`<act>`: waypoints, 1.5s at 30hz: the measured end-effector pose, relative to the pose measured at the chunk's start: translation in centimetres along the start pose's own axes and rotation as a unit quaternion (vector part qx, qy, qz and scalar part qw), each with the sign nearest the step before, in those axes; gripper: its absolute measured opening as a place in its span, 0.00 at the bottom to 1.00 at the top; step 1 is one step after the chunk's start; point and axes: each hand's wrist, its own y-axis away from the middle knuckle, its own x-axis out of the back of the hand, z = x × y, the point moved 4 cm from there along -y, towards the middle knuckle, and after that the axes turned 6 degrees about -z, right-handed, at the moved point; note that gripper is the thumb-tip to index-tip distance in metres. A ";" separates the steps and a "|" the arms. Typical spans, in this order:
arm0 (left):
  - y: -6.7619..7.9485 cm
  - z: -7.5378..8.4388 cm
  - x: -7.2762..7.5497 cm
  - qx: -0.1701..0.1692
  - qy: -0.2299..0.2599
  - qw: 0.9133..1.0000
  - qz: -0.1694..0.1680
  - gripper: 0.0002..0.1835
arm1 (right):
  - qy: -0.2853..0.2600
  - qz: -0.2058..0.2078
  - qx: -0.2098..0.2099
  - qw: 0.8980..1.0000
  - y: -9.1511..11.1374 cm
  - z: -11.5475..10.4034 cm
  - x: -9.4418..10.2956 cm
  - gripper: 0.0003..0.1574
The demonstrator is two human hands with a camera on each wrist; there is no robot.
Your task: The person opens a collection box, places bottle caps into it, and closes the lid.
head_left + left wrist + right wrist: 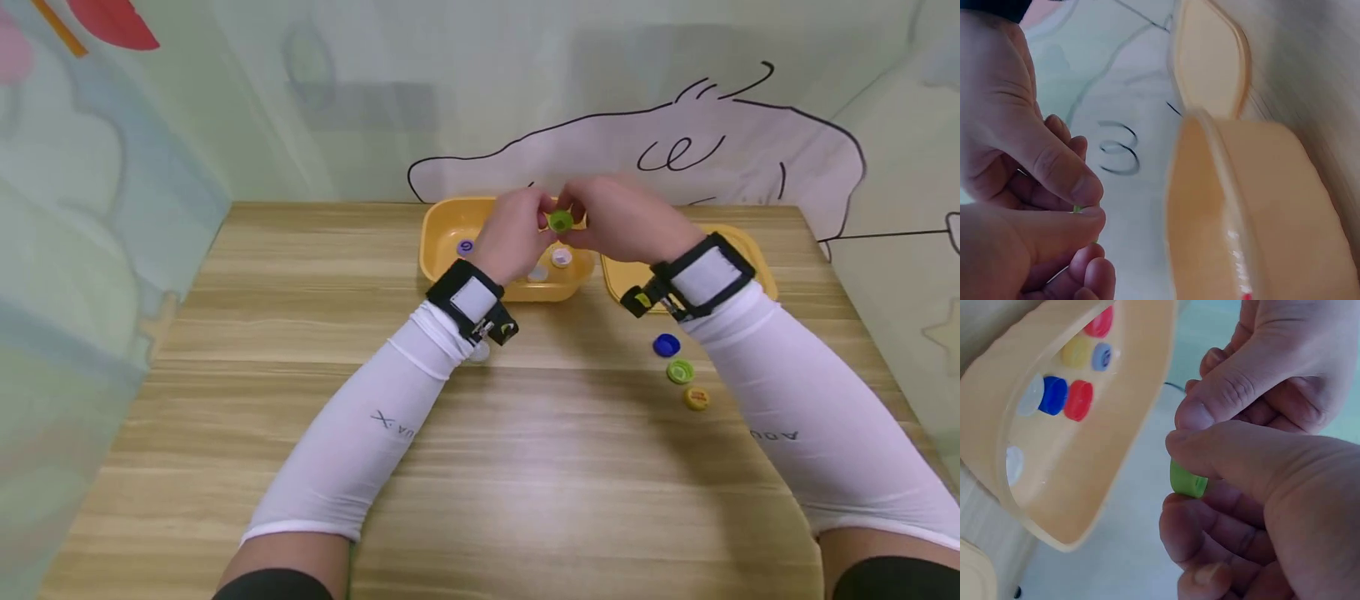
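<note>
A small green bottle cap [560,221] is held up over the yellow plastic box [536,292]. My left hand [515,233] pinches it from the left, and my right hand [626,218] pinches it from the right. Both thumbs meet at the cap in the wrist views. Fingers hide much of it, though its green side [1186,481] shows under the right thumb. Inside the box lie several caps, among them a blue cap [1054,395], a red cap [1079,400], a yellow cap [1077,351] and a purple cap [465,247].
Behind the right wrist, the yellow lid [738,242] lies on the wooden table [300,333]. Nearer me, a blue cap [666,345], a green cap [680,372] and a yellow cap [697,398] form a line. A whitish cap [479,352] is partly hidden by the left wrist.
</note>
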 end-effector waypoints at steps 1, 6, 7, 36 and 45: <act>-0.3 -0.5 0.0 0.006 0.002 1.000 0.003 0.18 | -0.001 -0.004 -0.002 1.000 -0.7 0.1 -0.3 0.21; -1.9 -2.8 -0.5 0.021 -0.007 1.000 0.018 0.15 | -0.013 -0.027 -0.017 0.999 -3.5 0.7 -1.9 0.19; -2.1 -3.2 -0.7 0.026 -0.011 0.999 0.018 0.15 | -0.014 -0.031 -0.021 0.999 -3.9 0.8 -2.2 0.18; -1.5 -1.3 -2.0 0.026 -0.034 0.998 -0.040 0.26 | -0.034 -0.056 -0.028 0.997 -1.5 2.0 -1.8 0.25; 0.7 3.0 -2.9 -0.050 -0.058 0.995 -0.066 0.27 | -0.010 -0.052 -0.018 0.998 4.6 2.7 -0.4 0.28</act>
